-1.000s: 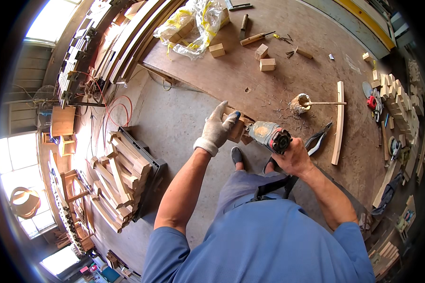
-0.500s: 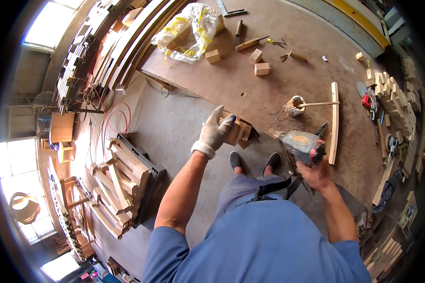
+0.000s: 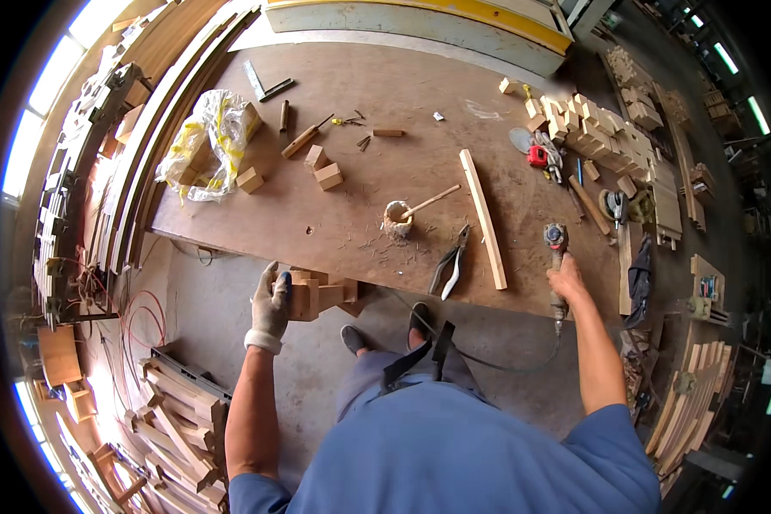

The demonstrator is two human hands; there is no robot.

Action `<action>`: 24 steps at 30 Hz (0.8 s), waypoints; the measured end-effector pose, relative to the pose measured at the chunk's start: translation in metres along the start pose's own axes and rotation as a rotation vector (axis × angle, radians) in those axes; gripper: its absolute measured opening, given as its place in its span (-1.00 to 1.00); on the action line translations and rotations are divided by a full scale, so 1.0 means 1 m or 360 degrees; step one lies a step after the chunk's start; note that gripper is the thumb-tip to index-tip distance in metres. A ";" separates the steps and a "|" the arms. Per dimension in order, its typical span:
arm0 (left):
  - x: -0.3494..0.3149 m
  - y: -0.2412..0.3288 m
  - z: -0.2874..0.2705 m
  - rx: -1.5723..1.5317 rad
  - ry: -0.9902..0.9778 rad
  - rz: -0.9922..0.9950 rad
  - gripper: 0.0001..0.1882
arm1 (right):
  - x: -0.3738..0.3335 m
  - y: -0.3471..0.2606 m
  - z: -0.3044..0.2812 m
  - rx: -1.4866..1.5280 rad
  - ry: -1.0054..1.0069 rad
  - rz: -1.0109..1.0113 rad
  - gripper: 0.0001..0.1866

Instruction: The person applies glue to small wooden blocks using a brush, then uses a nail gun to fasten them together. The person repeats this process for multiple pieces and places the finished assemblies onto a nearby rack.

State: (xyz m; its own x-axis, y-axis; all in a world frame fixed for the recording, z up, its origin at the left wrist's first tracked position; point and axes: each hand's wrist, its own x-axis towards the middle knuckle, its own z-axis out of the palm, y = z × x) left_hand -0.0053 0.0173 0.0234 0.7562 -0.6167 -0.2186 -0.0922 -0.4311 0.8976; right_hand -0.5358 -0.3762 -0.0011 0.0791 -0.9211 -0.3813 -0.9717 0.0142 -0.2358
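Observation:
At the near edge of the workbench, my gloved left hand [image 3: 270,308] grips a piece made of several pale wood blocks [image 3: 317,297], with the thumb over its top. My bare right hand [image 3: 565,278] is wrapped around the body of an air grinder [image 3: 557,248], held upright over the bench's near edge on the right. A hose [image 3: 505,367] runs from the grinder's lower end back toward my waist. Between my hands lie pincers [image 3: 451,265] with open handles, a long wood strip [image 3: 483,218] and a crusted pot [image 3: 397,218] with a stick in it.
The brown workbench [image 3: 257,218] carries loose wood blocks [image 3: 328,176], a chisel [image 3: 307,137], a square [image 3: 270,84] and a plastic-wrapped bundle [image 3: 210,150]. Stacked blocks [image 3: 604,128] and a red tool [image 3: 538,157] sit at right. Lumber [image 3: 180,420] is piled on the floor at left.
My right hand has carried the grinder rightward, away from the blocks. The view has swung, so the bench appears more level. My left hand keeps its grip.

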 end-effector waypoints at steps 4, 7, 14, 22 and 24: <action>0.007 0.007 0.011 0.0243 0.0031 0.0098 -0.46 | 0.040 0.089 0.050 -0.0256 0.0359 -0.0236 -0.32; 0.004 0.001 0.004 0.0280 0.0090 0.0155 -0.43 | 0.028 0.047 0.047 -0.0293 0.0069 -0.0020 -0.28; -0.015 0.000 0.014 0.0124 0.0103 -0.0117 -0.36 | -0.080 -0.138 0.020 0.0377 0.0003 -0.0770 -0.33; -0.052 0.009 0.063 0.0076 0.0151 0.0025 -0.36 | -0.225 -0.311 0.085 0.0216 -0.0319 -0.1955 0.34; -0.064 0.005 0.069 -0.0295 0.0124 -0.0008 -0.46 | -0.233 -0.320 0.097 0.0188 -0.0366 -0.1935 0.34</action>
State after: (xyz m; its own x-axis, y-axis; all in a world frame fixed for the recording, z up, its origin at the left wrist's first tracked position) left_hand -0.0988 0.0094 0.0151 0.8047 -0.5591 -0.1996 0.0270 -0.3013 0.9531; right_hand -0.2214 -0.1286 0.0769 0.9623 -0.2720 -0.0043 -0.2159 -0.7543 -0.6200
